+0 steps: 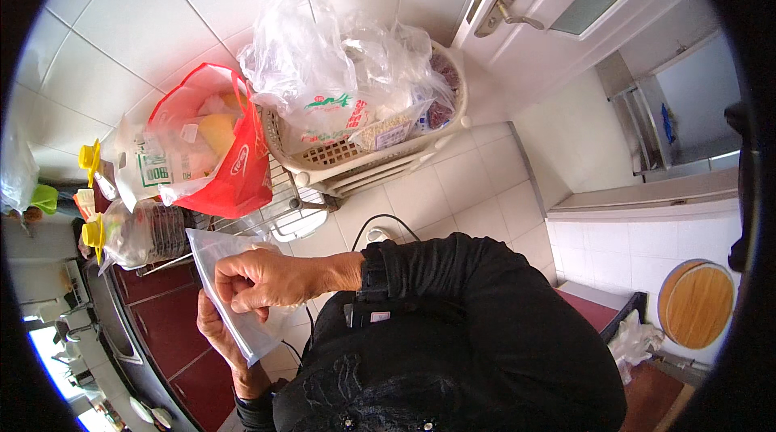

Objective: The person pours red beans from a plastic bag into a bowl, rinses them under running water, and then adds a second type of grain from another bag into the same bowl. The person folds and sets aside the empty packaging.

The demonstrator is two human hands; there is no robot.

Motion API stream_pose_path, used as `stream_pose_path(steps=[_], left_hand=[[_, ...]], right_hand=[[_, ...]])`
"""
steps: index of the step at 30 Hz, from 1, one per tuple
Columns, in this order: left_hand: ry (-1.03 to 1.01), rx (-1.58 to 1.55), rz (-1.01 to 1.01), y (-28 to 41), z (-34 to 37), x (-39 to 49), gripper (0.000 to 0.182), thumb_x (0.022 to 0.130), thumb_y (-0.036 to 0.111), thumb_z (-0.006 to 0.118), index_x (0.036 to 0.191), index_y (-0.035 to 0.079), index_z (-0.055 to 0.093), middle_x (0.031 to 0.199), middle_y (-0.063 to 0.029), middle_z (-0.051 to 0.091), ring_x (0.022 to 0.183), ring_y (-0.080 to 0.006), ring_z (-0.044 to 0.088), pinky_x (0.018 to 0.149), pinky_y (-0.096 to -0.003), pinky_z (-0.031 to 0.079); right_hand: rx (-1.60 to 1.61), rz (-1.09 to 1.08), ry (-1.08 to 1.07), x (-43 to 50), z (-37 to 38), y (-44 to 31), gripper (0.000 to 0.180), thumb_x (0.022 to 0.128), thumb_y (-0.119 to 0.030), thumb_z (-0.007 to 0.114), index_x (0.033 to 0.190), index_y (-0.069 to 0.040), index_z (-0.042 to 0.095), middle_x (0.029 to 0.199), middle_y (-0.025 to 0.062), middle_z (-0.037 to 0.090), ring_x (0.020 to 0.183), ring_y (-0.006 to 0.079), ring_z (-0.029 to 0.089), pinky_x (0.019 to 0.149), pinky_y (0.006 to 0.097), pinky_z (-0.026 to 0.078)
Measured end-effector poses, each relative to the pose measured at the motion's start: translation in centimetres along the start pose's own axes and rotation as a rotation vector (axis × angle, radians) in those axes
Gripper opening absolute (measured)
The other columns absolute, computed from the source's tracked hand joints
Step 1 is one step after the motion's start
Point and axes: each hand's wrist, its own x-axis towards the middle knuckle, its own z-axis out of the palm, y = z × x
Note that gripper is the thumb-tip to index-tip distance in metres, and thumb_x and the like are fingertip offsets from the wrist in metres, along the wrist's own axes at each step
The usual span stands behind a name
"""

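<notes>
A translucent plastic bag [227, 262] with a straight, zip-like edge is held in front of my body. My left hand [221, 335] grips it from below and behind, its fingers partly hidden by the plastic. Over the near side of the bag, my right hand [270, 280] pinches the plastic near that edge, fingers curled. What the bag contains, if anything, cannot be told. Just beyond my hands stands a red and white carrier bag [242, 171] holding a yellowish item and clear plastic.
A cream plastic basket [370, 162] of clear bags and packed food sits on a wire rack [282, 201]. Large bottles with yellow handles [93, 238] stand left. A white door [533, 1] is at upper right; a dark cable [385, 217] curves above the tiled floor.
</notes>
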Motion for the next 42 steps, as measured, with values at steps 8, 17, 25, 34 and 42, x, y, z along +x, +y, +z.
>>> stream_pose_path(steps=[8, 17, 25, 34, 42], left_hand=[[0.043, 0.209, -0.157, 0.4, 1.8, 0.2, 0.039, 0.100, 0.038, 0.056, 0.090, 0.001, 0.064, 0.064, 0.0067, 0.049, 0.057, -0.0022, 0.039, 0.051, -0.0207, 0.028], [0.025, 0.073, -0.394, 2.4, 3.3, -0.8, 0.037, 0.095, 0.033, 0.065, 0.100, -0.004, 0.065, 0.066, 0.0060, 0.050, 0.055, -0.0026, 0.040, 0.048, -0.0204, 0.031], [0.078, -0.134, -0.474, 2.8, 3.4, -1.8, 0.031, 0.091, 0.032, 0.070, 0.097, 0.003, 0.064, 0.069, 0.0057, 0.055, 0.054, -0.0009, 0.041, 0.049, -0.0176, 0.030], [0.019, 0.062, -0.413, 2.9, 2.3, -2.4, 0.025, 0.090, 0.017, 0.073, 0.104, -0.003, 0.064, 0.091, -0.0041, 0.069, 0.084, -0.0087, 0.061, 0.073, -0.0246, 0.049], [0.066, 0.076, -0.496, 2.7, 1.7, -2.6, 0.030, 0.089, 0.022, 0.075, 0.104, -0.002, 0.065, 0.088, -0.0020, 0.068, 0.079, -0.0058, 0.057, 0.067, -0.0218, 0.044]], right_hand=[[-0.104, 0.052, 0.059, -1.2, -2.6, 0.5, 0.012, 0.089, -0.006, 0.066, 0.090, -0.003, 0.055, 0.075, 0.0005, 0.056, 0.062, 0.0096, 0.056, 0.051, 0.0258, 0.051], [-0.130, 0.152, 0.006, -2.4, -3.8, 0.3, 0.010, 0.088, -0.007, 0.066, 0.090, -0.005, 0.057, 0.071, -0.0008, 0.056, 0.062, 0.0073, 0.054, 0.052, 0.0255, 0.047], [0.148, 0.300, -0.078, -2.4, -3.9, -0.3, 0.017, 0.097, -0.022, 0.062, 0.095, -0.006, 0.056, 0.083, -0.0016, 0.057, 0.067, 0.0054, 0.053, 0.057, 0.0211, 0.048], [0.053, 0.364, -0.081, -1.4, -2.8, 0.6, 0.028, 0.096, -0.031, 0.066, 0.091, -0.005, 0.055, 0.075, 0.0010, 0.058, 0.059, 0.0070, 0.058, 0.052, 0.0213, 0.051], [0.069, 0.387, -0.080, -1.1, -2.5, 0.7, 0.020, 0.098, -0.022, 0.060, 0.091, -0.005, 0.054, 0.075, 0.0010, 0.057, 0.060, 0.0078, 0.059, 0.054, 0.0239, 0.054]])
